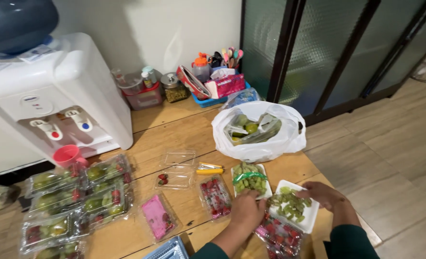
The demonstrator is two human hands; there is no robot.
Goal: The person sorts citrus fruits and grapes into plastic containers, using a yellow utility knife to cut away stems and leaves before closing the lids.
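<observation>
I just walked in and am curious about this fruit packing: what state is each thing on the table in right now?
White bag: open, green fruit inside.
Clear clamshell box: open, a couple of strawberries inside.
Wrapped grape tray: covered with film.
White grape tray: unwrapped, both hands at it.
Left hand: fingers on the grapes.
Right hand: resting on the tray's edge.
Filled fruit boxes: closed, lying in rows.
Pink cup: upright under the water dispenser.

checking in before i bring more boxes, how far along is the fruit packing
Done: a group of filled clear boxes lies at the left. In hand: the left hand is at the tray of grapes, the right hand on a white tray of loose grapes. Left: an open box holds only a couple of strawberries; the bag still holds fruit.
</observation>
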